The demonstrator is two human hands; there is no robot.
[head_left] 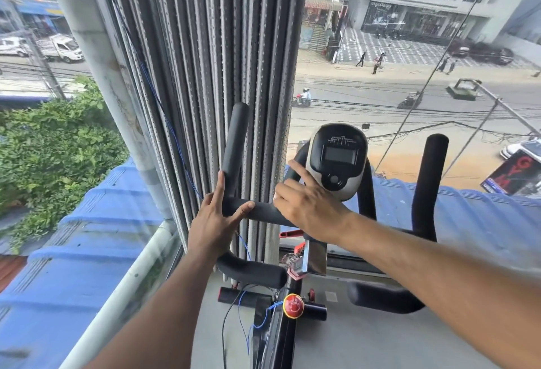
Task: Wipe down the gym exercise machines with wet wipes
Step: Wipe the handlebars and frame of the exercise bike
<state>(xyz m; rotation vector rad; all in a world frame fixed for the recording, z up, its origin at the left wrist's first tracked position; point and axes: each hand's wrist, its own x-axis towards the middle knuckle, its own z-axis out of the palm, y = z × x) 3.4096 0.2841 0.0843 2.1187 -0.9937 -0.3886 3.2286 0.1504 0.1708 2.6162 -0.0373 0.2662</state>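
Both arms reached forward over the exercise bike (292, 324). The left hand (215, 219) lay open, fingers straight, against the bend of the black handlebar (234, 163), thumb resting on the bar. The right hand (307, 201), fingers loosely spread, pressed on the bar just right of it, beside the console (338, 161). No wipe could be made out. Beyond the hands hung grey blinds (205, 61) and a window (409, 61) over a street.
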